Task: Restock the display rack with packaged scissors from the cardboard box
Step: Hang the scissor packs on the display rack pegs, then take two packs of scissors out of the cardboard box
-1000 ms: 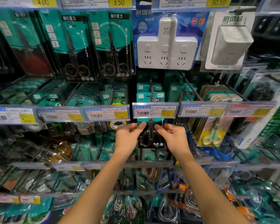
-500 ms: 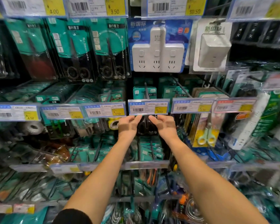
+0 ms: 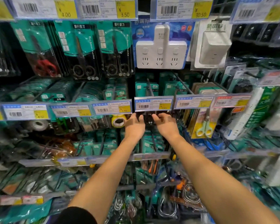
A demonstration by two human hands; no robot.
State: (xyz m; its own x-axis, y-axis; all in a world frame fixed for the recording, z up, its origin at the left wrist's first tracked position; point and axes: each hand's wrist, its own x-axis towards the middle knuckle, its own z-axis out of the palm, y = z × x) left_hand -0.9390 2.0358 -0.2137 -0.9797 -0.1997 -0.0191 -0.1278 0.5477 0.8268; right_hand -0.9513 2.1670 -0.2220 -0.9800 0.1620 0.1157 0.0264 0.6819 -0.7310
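Note:
A packaged pair of black scissors (image 3: 148, 118) hangs just under the 3.50 price tag (image 3: 153, 104) in the rack's middle row. My left hand (image 3: 135, 126) holds its left edge and my right hand (image 3: 166, 126) holds its right edge, fingertips reaching up behind the tag. The pack's top is hidden by the tag, and the image is blurred there. Above the tag, a peg hook (image 3: 149, 88) carries several teal scissors packs (image 3: 141, 89). The cardboard box is out of view.
More scissors packs (image 3: 82, 50) hang in the top row beside white socket adapters (image 3: 160, 49). A yellow tape roll (image 3: 119, 121) sits left of my hands and yellow-green scissors (image 3: 204, 129) hang to the right. Crowded hooks fill the rows below.
Both hands have lifted the scissors pack and pushed it deeper under the 3.50 price tag. The view has moved closer to the rack.

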